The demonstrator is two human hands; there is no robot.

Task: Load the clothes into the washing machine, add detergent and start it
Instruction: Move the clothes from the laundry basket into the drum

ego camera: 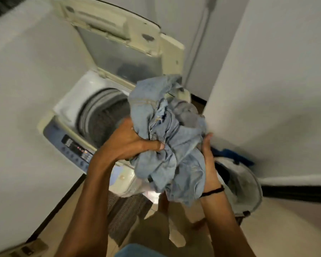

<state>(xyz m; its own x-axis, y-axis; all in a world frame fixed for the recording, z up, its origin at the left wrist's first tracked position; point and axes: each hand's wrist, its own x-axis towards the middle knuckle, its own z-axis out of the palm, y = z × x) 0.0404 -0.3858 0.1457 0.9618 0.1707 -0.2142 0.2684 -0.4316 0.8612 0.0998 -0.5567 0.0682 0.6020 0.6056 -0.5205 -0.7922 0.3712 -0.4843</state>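
Head view, steeply downward, close.

The crumpled denim garment (167, 130) is faded light blue with tan stitching. The top-loading plastic washing machine (76, 101) is yellowed cream; its control panel (72, 147) slate blue, drum (104, 112) grey. Near woven floor mat (126, 212): grey herringbone. Thin wrist band (212, 191): black.

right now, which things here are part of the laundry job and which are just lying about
Job: denim clothes, held by left hand and right hand; washing machine, lid open; control panel; laundry basket.
Lying about: striped mat; wall pipe.
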